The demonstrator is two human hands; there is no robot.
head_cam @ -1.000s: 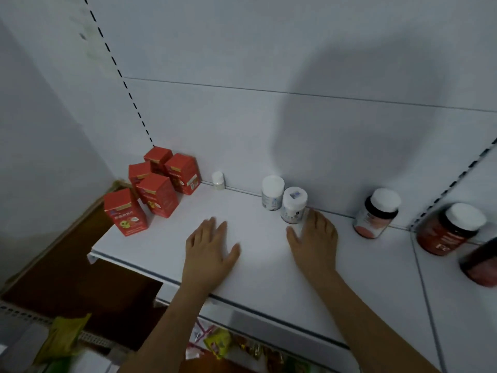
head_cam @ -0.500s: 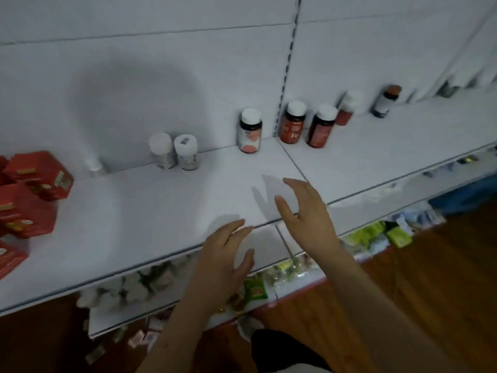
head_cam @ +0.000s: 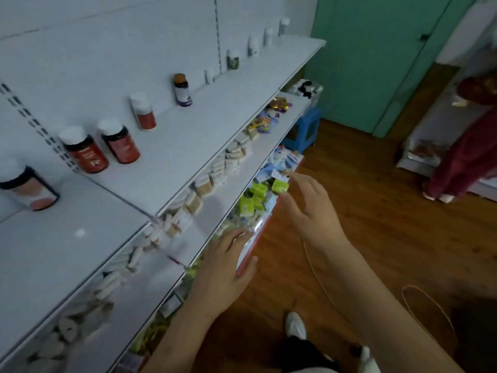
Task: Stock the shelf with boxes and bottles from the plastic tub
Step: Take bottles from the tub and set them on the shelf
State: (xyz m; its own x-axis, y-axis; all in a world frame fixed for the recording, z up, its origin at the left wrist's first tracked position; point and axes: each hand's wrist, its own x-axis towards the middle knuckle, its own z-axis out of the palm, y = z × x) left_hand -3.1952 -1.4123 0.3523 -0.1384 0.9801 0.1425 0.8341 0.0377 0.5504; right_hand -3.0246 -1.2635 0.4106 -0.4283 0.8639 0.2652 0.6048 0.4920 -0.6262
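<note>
bottles (head_cam: 120, 143) along shelf (head_cam: 188, 135) back

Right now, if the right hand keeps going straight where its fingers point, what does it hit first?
Likely the green boxes on the lowest shelf: the right hand has open fingers aimed up-left, their tips close to them. Depth from one view is unclear, so it could pass just above.
</note>
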